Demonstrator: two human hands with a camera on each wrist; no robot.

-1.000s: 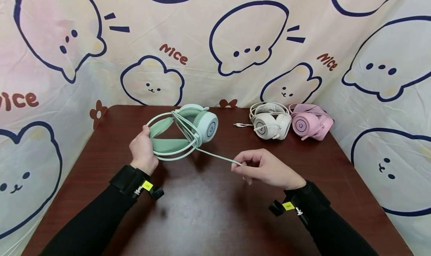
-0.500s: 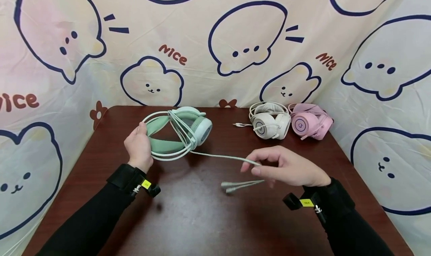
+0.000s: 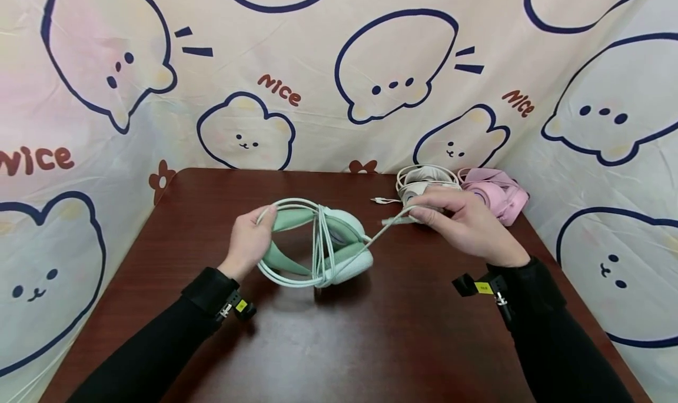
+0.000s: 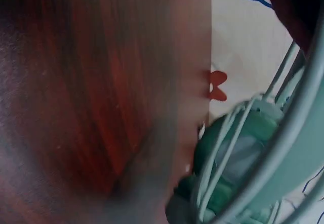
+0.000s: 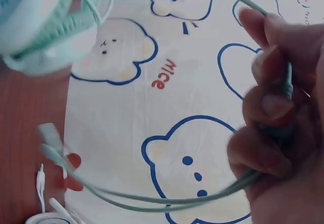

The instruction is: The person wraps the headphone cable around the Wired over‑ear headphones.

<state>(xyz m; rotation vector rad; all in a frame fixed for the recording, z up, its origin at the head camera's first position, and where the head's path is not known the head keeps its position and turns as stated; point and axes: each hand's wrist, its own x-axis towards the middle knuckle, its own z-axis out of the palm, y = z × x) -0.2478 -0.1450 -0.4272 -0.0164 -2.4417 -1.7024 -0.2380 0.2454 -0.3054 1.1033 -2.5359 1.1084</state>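
Note:
My left hand [image 3: 251, 237] grips the headband end of mint-green headphones [image 3: 352, 266] and the cable loops along it, above the table's middle. Several turns of cable wrap around the headband and ear cups. In the left wrist view the green ear cups [image 4: 243, 155] hang beyond the blurred band. My right hand [image 3: 463, 220] pinches the loose cable [image 3: 382, 231], which runs up from the ear cups. In the right wrist view its fingers [image 5: 276, 105] curl round the cable, and two thin ends with plugs [image 5: 49, 133] dangle in a curve below.
White headphones [image 3: 426, 176] with a coiled cable stand at the table's back right, partly behind my right hand. Pink headphones [image 3: 500, 194] sit beside them. The brown table [image 3: 371, 344] meets a cartoon-print cloth [image 3: 318, 56] at its back and sides.
The green headphones have turned and shifted right and nearer with my left hand. My right hand let more cable through, then moved up and back, drawing its plug ends off the table's middle.

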